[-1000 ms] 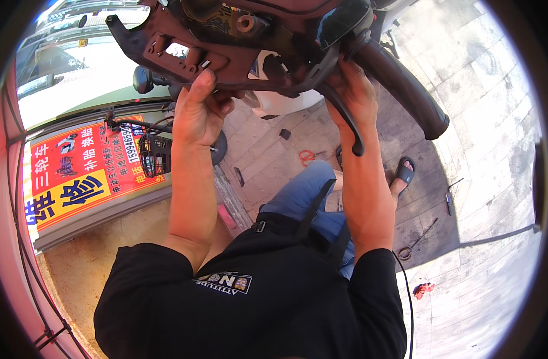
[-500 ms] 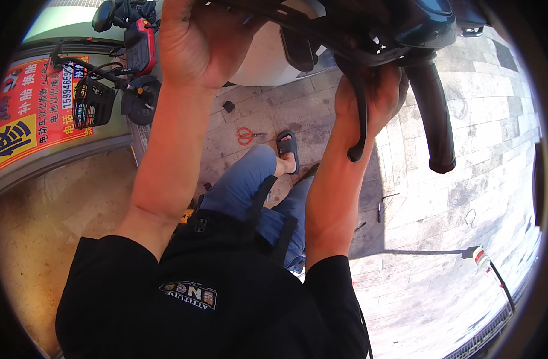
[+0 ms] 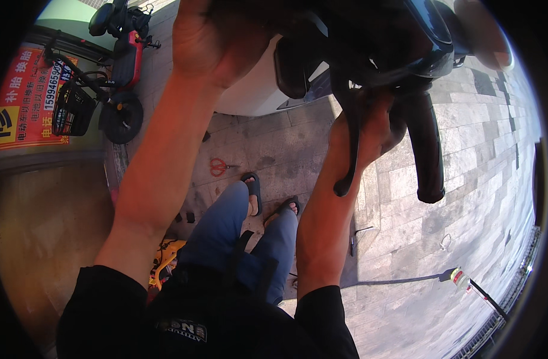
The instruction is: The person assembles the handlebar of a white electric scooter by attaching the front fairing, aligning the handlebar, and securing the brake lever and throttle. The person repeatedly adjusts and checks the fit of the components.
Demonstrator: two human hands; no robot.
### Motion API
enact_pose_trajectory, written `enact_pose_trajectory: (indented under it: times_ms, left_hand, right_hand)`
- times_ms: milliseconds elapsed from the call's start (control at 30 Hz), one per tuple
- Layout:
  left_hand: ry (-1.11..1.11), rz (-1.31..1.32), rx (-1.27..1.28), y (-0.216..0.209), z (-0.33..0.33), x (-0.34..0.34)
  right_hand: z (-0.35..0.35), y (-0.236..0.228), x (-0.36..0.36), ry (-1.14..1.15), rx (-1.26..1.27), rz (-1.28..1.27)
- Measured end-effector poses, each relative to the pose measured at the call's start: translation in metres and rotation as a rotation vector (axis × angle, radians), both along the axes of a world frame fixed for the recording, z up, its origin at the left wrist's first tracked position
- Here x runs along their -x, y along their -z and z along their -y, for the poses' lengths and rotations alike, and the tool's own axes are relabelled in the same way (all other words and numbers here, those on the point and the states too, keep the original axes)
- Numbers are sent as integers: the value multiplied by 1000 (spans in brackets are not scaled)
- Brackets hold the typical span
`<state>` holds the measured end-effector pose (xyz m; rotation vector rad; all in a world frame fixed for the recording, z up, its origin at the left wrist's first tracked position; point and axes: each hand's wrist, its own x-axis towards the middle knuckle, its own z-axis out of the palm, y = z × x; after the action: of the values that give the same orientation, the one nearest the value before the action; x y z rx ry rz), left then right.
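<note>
A dark, glossy scooter handlebar cover (image 3: 399,36) fills the top of the view. From beneath it hang a black brake lever (image 3: 350,149) and a black handlebar grip (image 3: 426,149). My right hand (image 3: 376,116) is up under the cover, between lever and grip. Its fingers look curled against the underside, with the tips hidden. My left hand (image 3: 211,48) is raised to the cover's left side, its fingers lost in dark shadow. Left of the lever, a black mirror-like part (image 3: 292,69) hangs in front of a pale body panel (image 3: 256,93).
Orange-handled scissors (image 3: 219,167) lie on the paving beyond my sandalled feet. A red and black electric bike with a basket (image 3: 73,110) stands at the left by a red sign (image 3: 29,99). A yellow object (image 3: 166,257) sits beside my left leg. A blurred reddish shape (image 3: 486,36) appears at upper right.
My view has shifted, so the scissors and my feet appear lower and further left. Lever and grip hang lower in view. A blurred reddish shape has appeared at upper right. Both hands stay at the cover.
</note>
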<state>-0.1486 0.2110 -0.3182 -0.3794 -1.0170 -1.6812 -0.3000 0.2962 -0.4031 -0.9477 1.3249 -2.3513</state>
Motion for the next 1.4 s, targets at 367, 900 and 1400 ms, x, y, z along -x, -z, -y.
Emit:
enact_pose_trajectory:
  times_ms: [367, 900, 1400]
  left_hand:
    - [-300, 136, -256, -6, -5, 2]
    - [-878, 505, -6, -13, -21, -2]
    - [-1069, 815, -134, -53, -4, -28]
  right_hand:
    - [26, 52, 11, 264, 211, -638]
    - [37, 46, 30, -75, 434, -738]
    - [47, 37, 36, 251, 434, -745]
